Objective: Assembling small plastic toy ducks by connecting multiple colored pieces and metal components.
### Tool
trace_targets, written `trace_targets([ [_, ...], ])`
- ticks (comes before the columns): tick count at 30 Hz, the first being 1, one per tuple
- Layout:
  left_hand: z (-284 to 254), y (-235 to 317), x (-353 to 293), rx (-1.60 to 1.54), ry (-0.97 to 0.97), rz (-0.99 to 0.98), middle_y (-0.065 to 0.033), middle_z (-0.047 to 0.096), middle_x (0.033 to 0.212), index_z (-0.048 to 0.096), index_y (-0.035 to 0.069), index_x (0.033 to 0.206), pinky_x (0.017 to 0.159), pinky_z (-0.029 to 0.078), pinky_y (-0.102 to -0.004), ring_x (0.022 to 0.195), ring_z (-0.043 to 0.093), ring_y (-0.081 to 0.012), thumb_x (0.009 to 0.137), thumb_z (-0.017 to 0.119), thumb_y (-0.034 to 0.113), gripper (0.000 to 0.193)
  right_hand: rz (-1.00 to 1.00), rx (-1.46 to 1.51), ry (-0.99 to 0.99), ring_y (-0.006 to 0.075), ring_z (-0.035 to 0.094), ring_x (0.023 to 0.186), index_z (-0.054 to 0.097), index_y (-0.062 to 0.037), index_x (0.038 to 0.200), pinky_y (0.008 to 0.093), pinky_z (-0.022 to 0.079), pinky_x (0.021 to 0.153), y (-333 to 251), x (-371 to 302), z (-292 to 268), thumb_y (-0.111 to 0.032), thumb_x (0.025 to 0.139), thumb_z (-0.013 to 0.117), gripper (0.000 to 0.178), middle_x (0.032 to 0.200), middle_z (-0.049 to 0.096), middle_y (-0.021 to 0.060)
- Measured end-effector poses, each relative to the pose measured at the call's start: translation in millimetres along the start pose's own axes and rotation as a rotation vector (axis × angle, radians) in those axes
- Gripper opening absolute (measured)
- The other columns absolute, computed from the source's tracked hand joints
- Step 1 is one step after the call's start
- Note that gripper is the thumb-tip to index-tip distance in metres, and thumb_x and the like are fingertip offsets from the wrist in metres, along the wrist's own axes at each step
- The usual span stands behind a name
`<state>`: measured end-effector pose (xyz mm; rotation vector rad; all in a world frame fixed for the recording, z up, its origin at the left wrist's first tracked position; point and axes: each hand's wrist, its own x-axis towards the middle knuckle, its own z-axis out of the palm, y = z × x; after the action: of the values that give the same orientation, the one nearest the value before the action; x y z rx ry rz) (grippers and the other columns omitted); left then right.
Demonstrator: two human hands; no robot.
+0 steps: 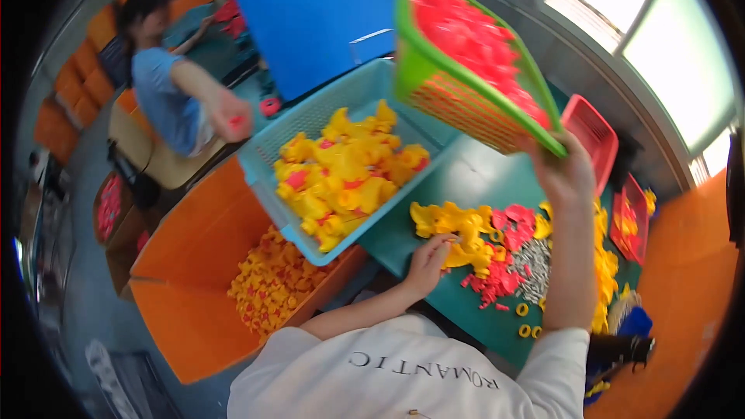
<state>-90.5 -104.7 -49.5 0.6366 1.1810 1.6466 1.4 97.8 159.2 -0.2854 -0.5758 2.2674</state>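
My right hand grips the near corner of a green basket, lifted and tilted above the table. Glossy red plastic pieces fill that basket. Down at the table, my left hand has its fingers pinched together against the edge of a pile of yellow plastic pieces; what lies between the fingertips is too small to make out. Small red parts, silvery screws and yellow rings lie to the right of that hand.
A light blue crate of yellow toy pieces stands left of the table. Below it, an orange box holds more yellow pieces. Red trays line the far right side. Another person sits at the upper left, one arm outstretched.
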Motion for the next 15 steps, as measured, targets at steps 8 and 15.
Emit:
trace_targets([
  [8,-4,28,0,0.18,-0.066,0.207,-0.0059,0.065,0.092,0.057,0.003,0.114,0.051,0.042,-0.0188,0.059,0.052,-0.0063,0.099,0.039,0.019,0.028,-0.262,-0.102,0.403,0.0445,0.057,0.1,0.046,0.0109,0.095,0.0589,0.052,0.089,-7,75,-39,0.007,0.081,0.047,0.015,0.1,0.054,0.0255],
  [15,-37,36,6,0.253,-0.009,0.306,-0.0047,0.067,0.085,0.059,0.002,0.11,0.049,0.041,-0.0186,0.054,0.05,-0.0047,0.097,0.04,0.016,0.027,-0.354,-0.311,0.654,0.0391,0.058,0.093,0.045,0.007,0.105,0.059,0.056,0.075,-3,133,-152,0.003,0.081,0.051,0.025,0.106,0.05,0.0216],
])
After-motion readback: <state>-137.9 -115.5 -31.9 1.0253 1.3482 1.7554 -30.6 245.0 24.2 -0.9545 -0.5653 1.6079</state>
